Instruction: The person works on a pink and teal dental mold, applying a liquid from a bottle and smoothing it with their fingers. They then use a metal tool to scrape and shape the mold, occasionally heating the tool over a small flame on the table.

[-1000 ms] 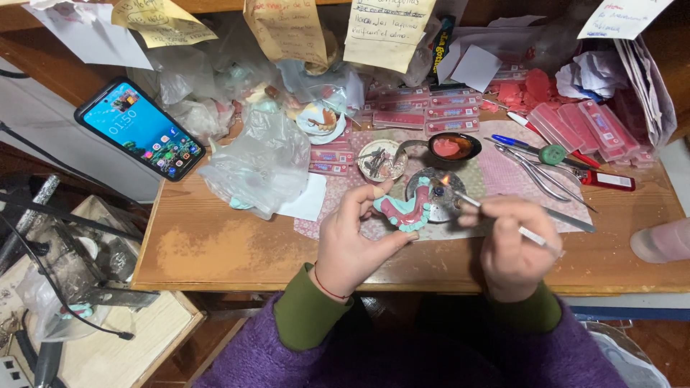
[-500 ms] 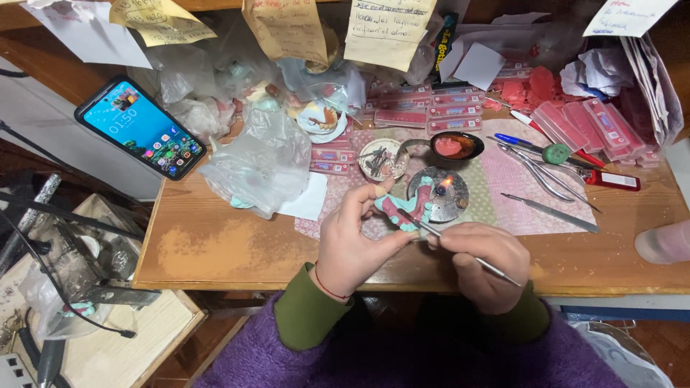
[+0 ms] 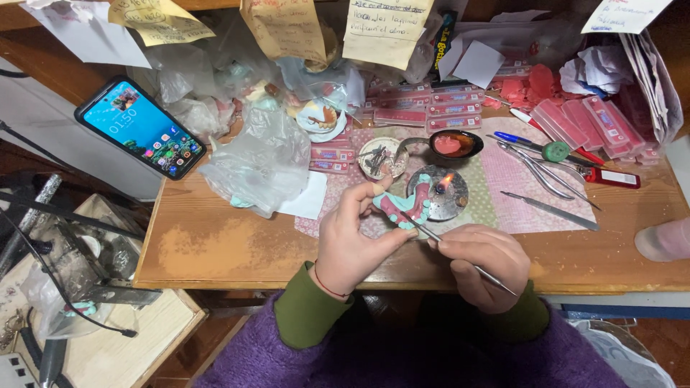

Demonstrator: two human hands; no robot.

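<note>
Right hand now nearer, thin tool against denture model.

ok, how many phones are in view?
1. The phone lies screen-up and lit at the bench's far left corner, beside the plastic bags, away from both hands. Clutter could hide others.

The denture model is pink with teal edging; the tool is silvery steel. The mat is pale pink, finely patterned, on a brown wooden desk. Wax strips are pink, the spoon's fill red, the sleeves olive green under purple knit
</note>
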